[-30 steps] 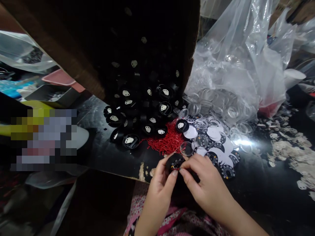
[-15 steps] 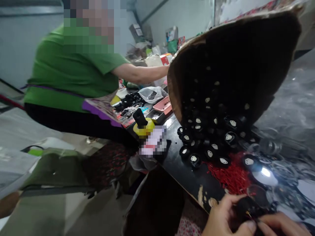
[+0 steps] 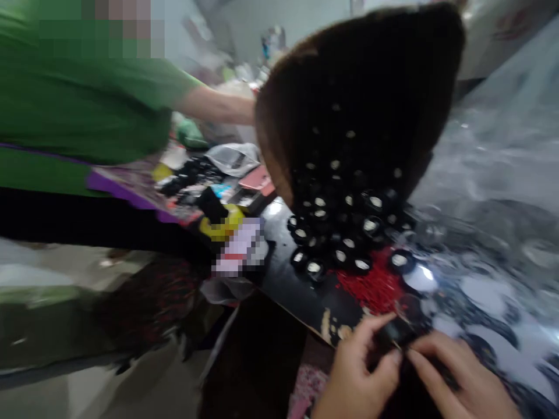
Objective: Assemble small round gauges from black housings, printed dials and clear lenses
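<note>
My left hand point(image 3: 356, 372) and my right hand point(image 3: 454, 378) meet at the lower right of the blurred view, both pinching a small round black housing point(image 3: 393, 333) at the black table's near edge. Just beyond it lies a pile of tiny red pins point(image 3: 371, 286). Further back, several black round housings point(image 3: 338, 233) spill from a tipped cardboard box point(image 3: 349, 93). White and black printed dial discs point(image 3: 480, 291) lie to the right of my hands.
A person in a green shirt point(image 3: 82, 99) stands at the left, one arm reaching behind the box. A yellow-and-black tool point(image 3: 220, 218), a pink tray point(image 3: 257, 177) and plastic bags point(image 3: 493, 151) crowd the table. The table edge point(image 3: 305, 314) runs diagonally past my left hand.
The view swung left from the table to take in the person in green, then panned slightly back right. My hands kept hold of the black housing throughout.
</note>
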`<state>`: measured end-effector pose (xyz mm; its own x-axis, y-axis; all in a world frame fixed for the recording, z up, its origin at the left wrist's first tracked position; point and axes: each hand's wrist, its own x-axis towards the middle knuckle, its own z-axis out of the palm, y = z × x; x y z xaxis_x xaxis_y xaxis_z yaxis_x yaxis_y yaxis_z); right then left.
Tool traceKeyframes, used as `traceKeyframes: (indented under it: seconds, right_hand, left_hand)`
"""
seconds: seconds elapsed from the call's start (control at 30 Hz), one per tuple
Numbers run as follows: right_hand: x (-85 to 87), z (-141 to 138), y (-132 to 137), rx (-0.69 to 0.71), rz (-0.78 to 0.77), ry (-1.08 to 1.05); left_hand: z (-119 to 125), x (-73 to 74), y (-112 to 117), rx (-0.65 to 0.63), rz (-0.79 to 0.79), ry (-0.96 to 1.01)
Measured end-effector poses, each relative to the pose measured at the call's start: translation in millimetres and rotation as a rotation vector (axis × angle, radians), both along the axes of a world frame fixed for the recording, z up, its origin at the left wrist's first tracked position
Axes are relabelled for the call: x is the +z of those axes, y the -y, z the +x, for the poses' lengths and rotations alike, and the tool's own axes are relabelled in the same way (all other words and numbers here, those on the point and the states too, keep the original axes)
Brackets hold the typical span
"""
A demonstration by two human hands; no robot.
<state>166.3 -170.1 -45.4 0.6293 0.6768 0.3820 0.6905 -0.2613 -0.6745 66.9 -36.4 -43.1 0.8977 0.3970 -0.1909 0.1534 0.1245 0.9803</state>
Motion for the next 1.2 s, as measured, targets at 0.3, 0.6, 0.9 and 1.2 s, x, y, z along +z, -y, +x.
traceKeyframes:
  seconds: [0.3,0.6,0.9,1.2]
  right_hand:
    - [20.6,-18,-2,-0.098,-0.121,-0.274]
    - [18.2,-14,-3,-0.132,-0.145,-0.343]
    - [12.8,2,-3,0.011,-0.275,0.132]
    - [26.9,4,-8,-0.112,-0.328,-0.085]
  left_hand:
    - [2,-10.6,0,0.007,0.257,-0.057]
    - [4,-11.5,-6,-0.022,0.193,-0.13]
    - [8,-26.1,-9,-0.08,-0.184,-0.231]
    - [5,-35.1,0,0.117,-0.111,-0.331]
